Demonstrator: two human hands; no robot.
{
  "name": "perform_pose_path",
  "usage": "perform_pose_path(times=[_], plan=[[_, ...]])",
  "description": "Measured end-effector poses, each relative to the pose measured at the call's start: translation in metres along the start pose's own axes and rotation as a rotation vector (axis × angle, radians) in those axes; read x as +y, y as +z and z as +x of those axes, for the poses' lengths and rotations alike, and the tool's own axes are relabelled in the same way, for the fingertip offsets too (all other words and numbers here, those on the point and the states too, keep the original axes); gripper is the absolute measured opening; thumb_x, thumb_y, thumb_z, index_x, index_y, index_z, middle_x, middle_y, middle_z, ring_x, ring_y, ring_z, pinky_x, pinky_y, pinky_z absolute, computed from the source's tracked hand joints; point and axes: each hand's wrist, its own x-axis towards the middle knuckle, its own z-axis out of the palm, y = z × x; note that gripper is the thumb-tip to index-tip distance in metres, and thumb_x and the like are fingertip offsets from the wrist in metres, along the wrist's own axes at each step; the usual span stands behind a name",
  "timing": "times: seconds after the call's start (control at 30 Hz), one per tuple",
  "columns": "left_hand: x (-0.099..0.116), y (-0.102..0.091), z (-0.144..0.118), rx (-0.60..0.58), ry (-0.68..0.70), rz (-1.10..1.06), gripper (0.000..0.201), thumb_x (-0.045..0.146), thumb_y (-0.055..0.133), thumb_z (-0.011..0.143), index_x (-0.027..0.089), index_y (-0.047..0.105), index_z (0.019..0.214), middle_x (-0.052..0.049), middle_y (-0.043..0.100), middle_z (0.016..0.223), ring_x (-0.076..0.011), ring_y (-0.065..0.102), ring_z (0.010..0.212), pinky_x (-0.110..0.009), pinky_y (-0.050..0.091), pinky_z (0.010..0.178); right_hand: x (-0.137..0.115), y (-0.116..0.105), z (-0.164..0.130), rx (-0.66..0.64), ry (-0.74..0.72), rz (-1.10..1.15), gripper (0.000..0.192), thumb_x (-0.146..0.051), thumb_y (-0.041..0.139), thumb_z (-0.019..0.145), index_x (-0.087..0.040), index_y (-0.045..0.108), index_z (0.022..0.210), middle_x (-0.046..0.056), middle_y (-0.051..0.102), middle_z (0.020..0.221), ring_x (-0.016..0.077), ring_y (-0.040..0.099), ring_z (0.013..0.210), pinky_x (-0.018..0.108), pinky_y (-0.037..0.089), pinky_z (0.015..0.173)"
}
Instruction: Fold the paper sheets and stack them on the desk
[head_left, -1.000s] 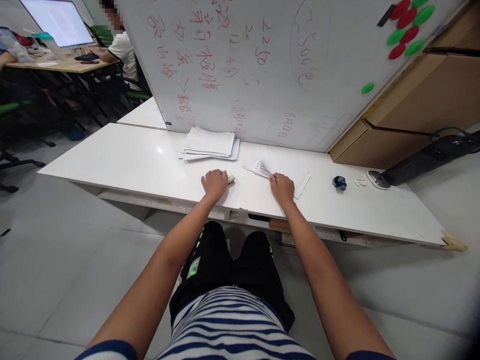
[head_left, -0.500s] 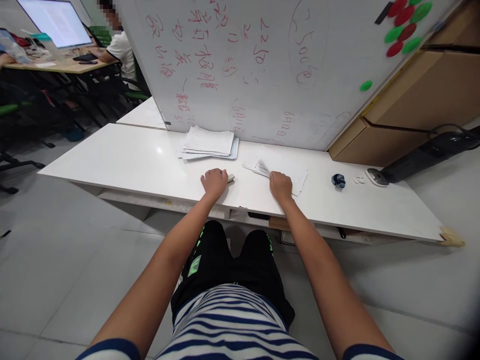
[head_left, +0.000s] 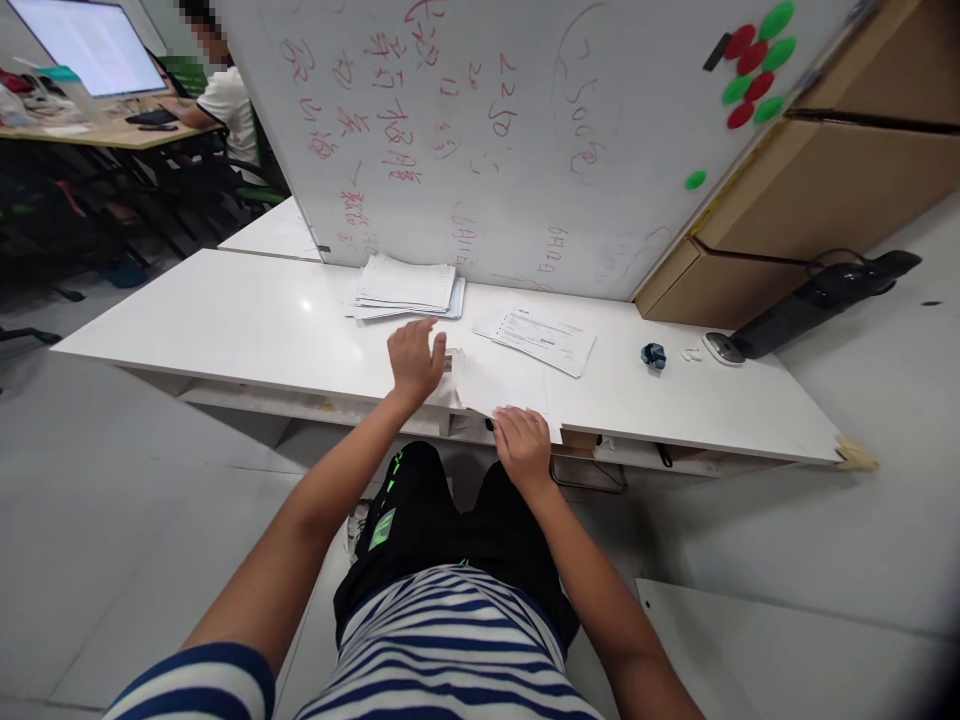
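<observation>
My left hand [head_left: 416,362] is over the white tabletop, thumb apart from its fingers and nothing in its grasp. Right beside the thumb is a small pale tool [head_left: 449,362], partly covered, whose kind I cannot make out. A white paper sheet [head_left: 502,380] reaches from this tool to the table's front edge. On its near edge sits my right hand [head_left: 523,442], fingers over the top and the thumb hidden. Beyond it lies a stack of printed papers [head_left: 546,342], slightly fanned. Farther left, against the whiteboard, is a thicker paper pile [head_left: 409,284].
The whiteboard [head_left: 510,190] stands upright along the table's back. To the right are a dark blue object [head_left: 653,355], a black cylindrical device [head_left: 810,305] and cardboard boxes [head_left: 862,190]. Open shelves run below the tabletop [head_left: 247,320]. A person [head_left: 232,110] sits at another desk.
My right hand has come from the printed stack toward the front edge with a paper sheet, and the stack now lies flat. My left hand has lifted off the small tool and opened.
</observation>
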Motion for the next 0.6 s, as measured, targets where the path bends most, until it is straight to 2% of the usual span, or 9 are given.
perform_pose_path(times=[0.07, 0.13, 0.2, 0.27, 0.33, 0.4, 0.47, 0.53, 0.6], plan=[[0.001, -0.005, -0.031, 0.023, -0.188, -0.244, 0.039, 0.047, 0.028, 0.099, 0.020, 0.055, 0.109, -0.010, 0.065, 0.106, -0.0213, 0.059, 0.101, -0.035, 0.045, 0.091, 0.000, 0.002, -0.007, -0.015, -0.008, 0.004, 0.031, -0.027, 0.043, 0.096, -0.032, 0.066, 0.115, 0.004, 0.069, 0.120, 0.0235, 0.059, 0.119, 0.047, 0.034, 0.108], [-0.003, -0.007, -0.065, -0.091, -0.399, -0.469, 0.042, 0.055, 0.030, 0.097, 0.021, 0.053, 0.097, -0.007, 0.064, 0.093, -0.0182, 0.061, 0.082, -0.030, 0.048, 0.073, 0.002, 0.000, -0.014, -0.048, -0.028, 0.018, 0.029, -0.028, 0.046, 0.095, -0.033, 0.066, 0.115, 0.003, 0.067, 0.124, 0.0241, 0.057, 0.123, 0.049, 0.031, 0.111], [-0.009, -0.005, -0.093, -0.262, -0.568, -0.599, 0.042, 0.060, 0.035, 0.094, 0.021, 0.052, 0.099, -0.007, 0.065, 0.099, -0.0171, 0.062, 0.080, -0.028, 0.048, 0.067, 0.006, -0.004, -0.023, -0.079, -0.032, 0.040, 0.025, -0.032, 0.051, 0.093, -0.033, 0.066, 0.113, 0.004, 0.064, 0.129, 0.0258, 0.054, 0.126, 0.052, 0.026, 0.114], [-0.014, -0.001, -0.111, -0.383, -0.646, -0.630, 0.042, 0.060, 0.041, 0.092, 0.021, 0.052, 0.105, -0.009, 0.064, 0.111, -0.0183, 0.064, 0.090, -0.028, 0.048, 0.071, 0.011, -0.009, -0.034, -0.030, 0.037, 0.063, 0.022, -0.037, 0.055, 0.091, -0.031, 0.067, 0.108, 0.006, 0.064, 0.129, 0.0278, 0.053, 0.126, 0.054, 0.023, 0.114], [-0.019, 0.004, -0.119, -0.413, -0.685, -0.592, 0.044, 0.059, 0.046, 0.090, 0.021, 0.051, 0.110, -0.012, 0.062, 0.120, -0.0206, 0.063, 0.101, -0.029, 0.048, 0.076, 0.020, -0.014, -0.042, 0.143, 0.220, 0.096, 0.022, -0.041, 0.054, 0.090, -0.027, 0.067, 0.101, 0.011, 0.067, 0.120, 0.0287, 0.055, 0.121, 0.054, 0.028, 0.111], [-0.023, 0.008, -0.120, -0.411, -0.731, -0.564, 0.047, 0.060, 0.049, 0.089, 0.020, 0.050, 0.114, -0.014, 0.061, 0.123, -0.0227, 0.062, 0.107, -0.031, 0.047, 0.080, 0.033, -0.019, -0.045, 0.359, 0.492, 0.176, 0.028, -0.046, 0.051, 0.090, -0.023, 0.065, 0.098, 0.014, 0.067, 0.111, 0.0279, 0.059, 0.111, 0.050, 0.040, 0.102], [-0.026, 0.010, -0.120, -0.452, -0.770, -0.607, 0.050, 0.059, 0.051, 0.088, 0.020, 0.051, 0.119, -0.013, 0.062, 0.124, -0.0236, 0.062, 0.108, -0.032, 0.048, 0.080, 0.046, -0.023, -0.042, 0.457, 0.740, 0.331, 0.036, -0.053, 0.054, 0.086, -0.021, 0.061, 0.099, 0.013, 0.066, 0.106, 0.0258, 0.062, 0.100, 0.043, 0.049, 0.090], [-0.027, 0.012, -0.119, -0.530, -0.754, -0.701, 0.048, 0.058, 0.053, 0.086, 0.021, 0.056, 0.117, -0.011, 0.065, 0.120, -0.0232, 0.062, 0.107, -0.031, 0.049, 0.081, 0.056, -0.028, -0.035, 0.373, 0.896, 0.530, 0.043, -0.058, 0.062, 0.078, -0.020, 0.060, 0.097, 0.010, 0.067, 0.099, 0.0227, 0.064, 0.087, 0.036, 0.052, 0.076], [-0.027, 0.013, -0.120, -0.584, -0.716, -0.785, 0.044, 0.057, 0.055, 0.084, 0.020, 0.064, 0.106, -0.008, 0.068, 0.112, -0.0222, 0.062, 0.103, -0.030, 0.049, 0.080, 0.061, -0.033, -0.029, 0.217, 0.965, 0.702, 0.046, -0.060, 0.068, 0.070, -0.019, 0.062, 0.091, 0.005, 0.068, 0.084, 0.0182, 0.063, 0.069, 0.030, 0.049, 0.062]])
